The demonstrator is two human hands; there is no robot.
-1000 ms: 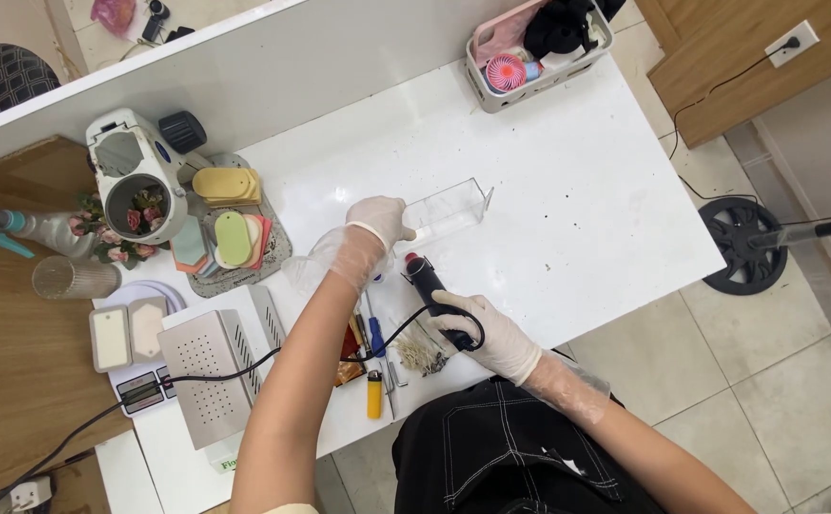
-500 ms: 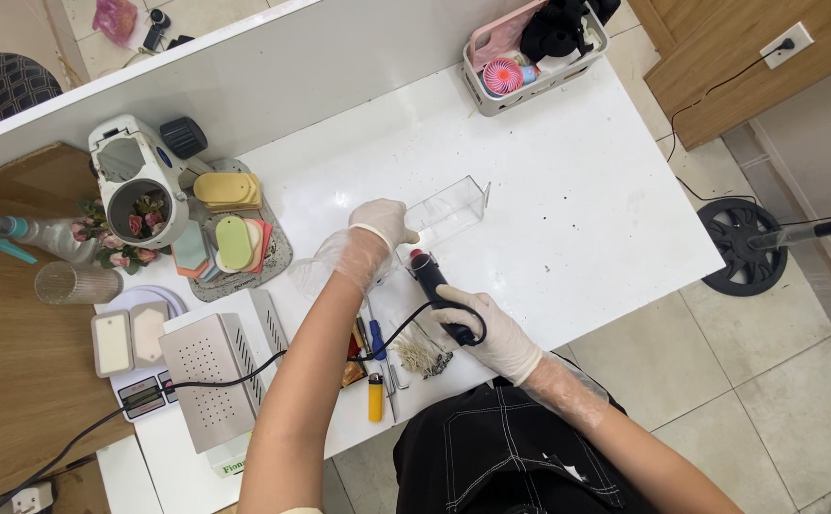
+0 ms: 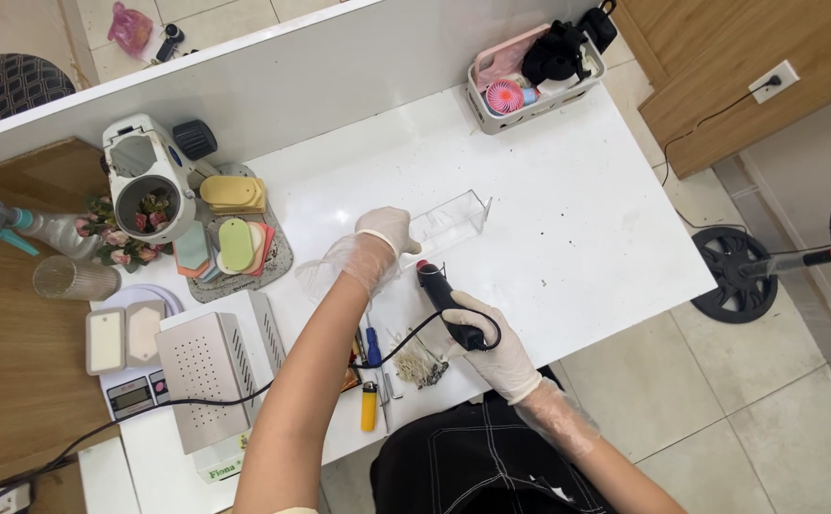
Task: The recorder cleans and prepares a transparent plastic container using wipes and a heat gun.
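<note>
A: right hand [image 3: 491,347] has a closed grip on the black corded tool [image 3: 449,303], tip aimed at the clear box [image 3: 449,222]; mid-work I'd guess

B: yep; left hand [image 3: 387,228] steadies that box mid-worktop [image 3: 567,190]; next needs a steady tip

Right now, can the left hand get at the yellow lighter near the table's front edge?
Probably yes: the left hand rests on the clear plastic box, and the yellow lighter lies uncovered beside that forearm.
</note>
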